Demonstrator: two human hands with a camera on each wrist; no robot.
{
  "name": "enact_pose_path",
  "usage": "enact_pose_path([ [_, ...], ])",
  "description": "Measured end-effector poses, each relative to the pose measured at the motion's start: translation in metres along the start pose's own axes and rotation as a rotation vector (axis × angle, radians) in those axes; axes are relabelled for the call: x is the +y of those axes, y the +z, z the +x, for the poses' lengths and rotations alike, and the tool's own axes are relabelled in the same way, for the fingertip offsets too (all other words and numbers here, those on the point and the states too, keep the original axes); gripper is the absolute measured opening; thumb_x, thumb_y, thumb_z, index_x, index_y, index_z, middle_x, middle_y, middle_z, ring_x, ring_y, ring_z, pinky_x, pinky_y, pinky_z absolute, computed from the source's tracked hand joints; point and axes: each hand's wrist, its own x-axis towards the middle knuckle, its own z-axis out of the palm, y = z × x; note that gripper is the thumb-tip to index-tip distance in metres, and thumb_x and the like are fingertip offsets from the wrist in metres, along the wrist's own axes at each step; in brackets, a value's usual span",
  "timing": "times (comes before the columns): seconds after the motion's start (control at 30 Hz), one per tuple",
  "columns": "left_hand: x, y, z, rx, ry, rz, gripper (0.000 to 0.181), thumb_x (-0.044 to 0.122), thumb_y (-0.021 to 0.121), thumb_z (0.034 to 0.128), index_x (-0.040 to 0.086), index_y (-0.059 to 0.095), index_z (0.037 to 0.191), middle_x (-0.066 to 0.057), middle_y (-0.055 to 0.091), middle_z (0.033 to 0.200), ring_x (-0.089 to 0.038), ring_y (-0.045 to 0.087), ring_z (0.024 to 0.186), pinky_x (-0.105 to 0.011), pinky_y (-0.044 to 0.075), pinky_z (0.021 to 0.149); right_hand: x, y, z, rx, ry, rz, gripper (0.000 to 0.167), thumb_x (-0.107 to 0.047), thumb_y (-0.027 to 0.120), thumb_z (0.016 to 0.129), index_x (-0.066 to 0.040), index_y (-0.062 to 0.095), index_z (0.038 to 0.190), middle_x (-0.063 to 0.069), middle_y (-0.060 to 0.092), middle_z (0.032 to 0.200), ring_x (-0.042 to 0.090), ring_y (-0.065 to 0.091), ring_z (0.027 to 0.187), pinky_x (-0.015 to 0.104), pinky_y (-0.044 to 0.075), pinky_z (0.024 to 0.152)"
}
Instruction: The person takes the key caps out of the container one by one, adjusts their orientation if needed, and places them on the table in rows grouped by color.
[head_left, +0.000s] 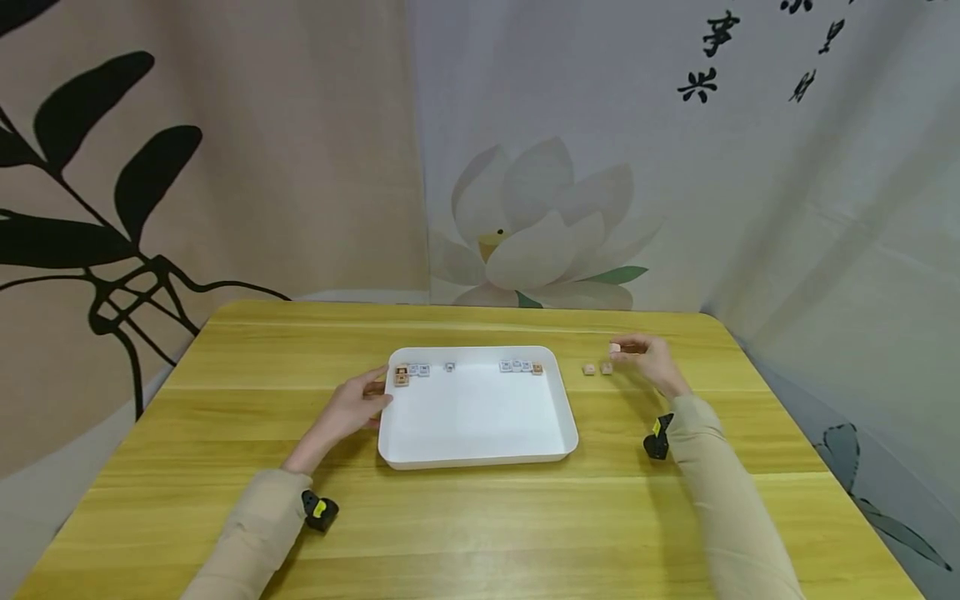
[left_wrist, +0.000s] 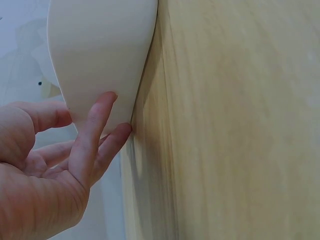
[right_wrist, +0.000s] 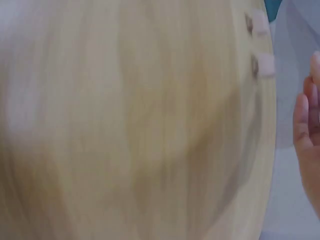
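Note:
A white rectangular tray (head_left: 477,421) lies on the wooden table. My left hand (head_left: 362,398) is at its left side, and the left wrist view shows the fingertips against the outer wall of the tray (left_wrist: 102,50). To the right of the tray, my right hand (head_left: 645,358) pinches a small pale block (head_left: 615,348) above the table. Two similar blocks, a left one (head_left: 588,369) and a right one (head_left: 606,367), sit beneath and beside that hand. In the right wrist view the held block is out of sight.
Along the tray's far side stand small blocks with marked faces: a left group (head_left: 413,370), a single block (head_left: 450,367) and a right-hand row (head_left: 516,366). A curtain (head_left: 315,167) with printed plants hangs behind the table (head_left: 480,533).

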Motion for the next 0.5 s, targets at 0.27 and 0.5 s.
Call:
enact_pose_path([
  [0.27, -0.001, 0.001, 0.000, 0.006, -0.003, -0.003, 0.061, 0.009, 0.049, 0.0972, 0.002, 0.021, 0.151, -0.032, 0.039, 0.143, -0.041, 0.055, 0.119, -0.033, 0.061, 0.073, 0.015, -0.006, -0.005, 0.041, 0.034, -0.173, 0.031, -0.013, 0.067, 0.088, 0.004, 0.065, 0.114, 0.026, 0.066, 0.106, 0.027, 0.062, 0.089, 0.027, 0.051, 0.072],
  [0.5, 0.000, 0.001, 0.001, 0.013, -0.017, 0.001, 0.061, 0.008, 0.049, 0.0969, 0.002, 0.021, 0.151, -0.032, 0.038, 0.144, -0.041, 0.055, 0.120, -0.032, 0.061, 0.074, 0.018, -0.003, -0.004, -0.015, 0.043, -0.234, 0.027, -0.010, 0.067, 0.088, 0.006, 0.067, 0.109, 0.025, 0.067, 0.100, 0.023, 0.061, 0.084, 0.024, 0.047, 0.069],
])
